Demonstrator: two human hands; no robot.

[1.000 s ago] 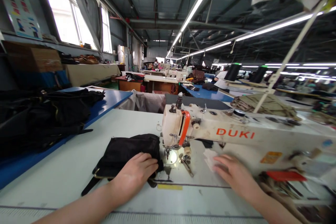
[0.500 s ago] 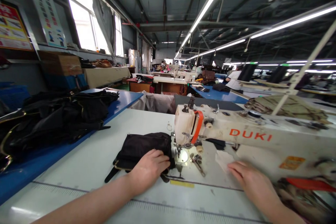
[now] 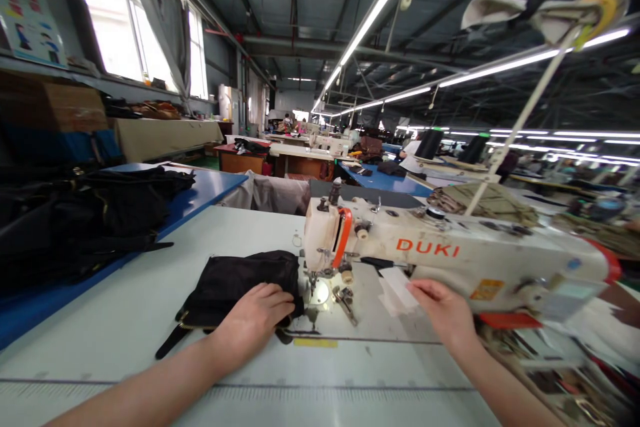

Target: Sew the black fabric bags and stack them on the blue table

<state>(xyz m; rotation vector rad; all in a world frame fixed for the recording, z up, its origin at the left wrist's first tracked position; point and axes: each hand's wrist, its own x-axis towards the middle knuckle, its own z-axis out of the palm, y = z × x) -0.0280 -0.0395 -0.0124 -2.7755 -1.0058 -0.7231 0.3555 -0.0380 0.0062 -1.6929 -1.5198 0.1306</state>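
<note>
A black fabric bag piece with a gold zipper along its near edge lies left of the needle of a white sewing machine marked DUKI. My left hand rests over its right side, fingers bent together on the cloth; the thumb is hidden. Over the right part of the machine bed, my right hand pinches a small white rectangular slip between thumb and fingers. Under that slip, more white pieces lie on the bed. The lit needle plate sits between my hands.
A heap of black fabric covers the blue table at left. Beside the needle stands a metal guide. Folded olive cloth lies behind the machine, near a slanted thread pole. Other sewing tables stretch back.
My right hand has lifted a white slip off the others on the bed. The left hand stays on the black piece. The view has turned to the right.
</note>
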